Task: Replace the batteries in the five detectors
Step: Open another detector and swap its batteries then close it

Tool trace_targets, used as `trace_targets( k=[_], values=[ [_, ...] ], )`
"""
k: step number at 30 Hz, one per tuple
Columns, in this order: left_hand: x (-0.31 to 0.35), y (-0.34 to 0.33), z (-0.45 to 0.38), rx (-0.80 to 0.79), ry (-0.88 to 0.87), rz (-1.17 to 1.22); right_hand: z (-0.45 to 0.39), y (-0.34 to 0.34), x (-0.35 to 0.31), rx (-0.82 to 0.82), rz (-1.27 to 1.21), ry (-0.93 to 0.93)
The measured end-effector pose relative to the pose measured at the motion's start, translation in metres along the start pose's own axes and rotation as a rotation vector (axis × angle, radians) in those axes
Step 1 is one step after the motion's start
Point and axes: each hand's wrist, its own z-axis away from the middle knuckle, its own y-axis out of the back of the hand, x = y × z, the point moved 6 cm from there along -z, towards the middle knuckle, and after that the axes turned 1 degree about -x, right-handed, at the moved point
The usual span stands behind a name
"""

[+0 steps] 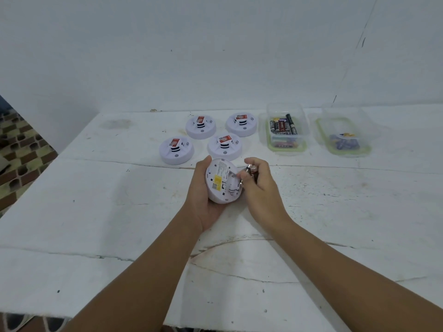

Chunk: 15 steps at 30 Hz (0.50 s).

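The left hand (203, 188) cradles an upturned smoke detector (221, 180) just above the white table (96, 212), fingers curled round its rim. The right hand (257, 182) pinches what looks like a battery (250, 169) at the open battery bay. Best to match the polarity marks, seat the spring end first, then press flat; four detectors (201, 127) wait behind

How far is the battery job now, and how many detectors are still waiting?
Nothing looks finished. In hand: the left hand holds one detector back-up, and the right hand holds batteries at its open compartment. Left: four detectors on the table, face-up.
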Motion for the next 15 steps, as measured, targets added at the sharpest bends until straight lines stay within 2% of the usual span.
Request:
trace_targets(
  k=[5,15],
  values=[
    [0.009,-0.013,-0.012,0.005,-0.081,-0.087,-0.020,0.043,0.001,0.187,-0.025,-0.055],
    [-0.013,-0.128,-0.046,-0.095,-0.033,-0.231,-0.053,0.155,-0.016,0.419,0.348,0.094]
  ],
)
